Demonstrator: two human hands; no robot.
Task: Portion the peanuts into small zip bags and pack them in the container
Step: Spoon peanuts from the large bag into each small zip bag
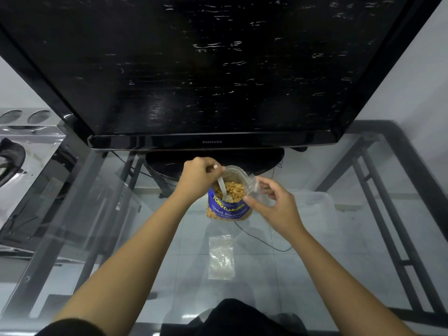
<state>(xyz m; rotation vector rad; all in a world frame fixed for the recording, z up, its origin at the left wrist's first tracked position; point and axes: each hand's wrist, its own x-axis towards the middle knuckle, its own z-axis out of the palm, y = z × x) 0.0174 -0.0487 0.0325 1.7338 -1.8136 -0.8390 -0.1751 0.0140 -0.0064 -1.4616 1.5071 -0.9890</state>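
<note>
Now the left hand (pixel 197 177) grips a white spoon (pixel 223 189) in the peanut bag (pixel 228 202). Right hand (pixel 274 204) pinches a clear zip bag (pixel 254 190) above the glass desk (pixel 145 238). Black TV (pixel 213 69) behind.

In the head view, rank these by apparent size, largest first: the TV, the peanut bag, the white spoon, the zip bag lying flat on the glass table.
1. TV, by far.
2. Peanut bag and flat zip bag: look alike, and the zip bag lies nearer the camera, so unranked.
3. White spoon, partly hidden in the left hand.

You get dim, cool, even light, white glare streaks across the TV screen (pixel 218 57), soft reflections on the glass table (pixel 121 238), and wide-angle bending at frame edges.
</note>
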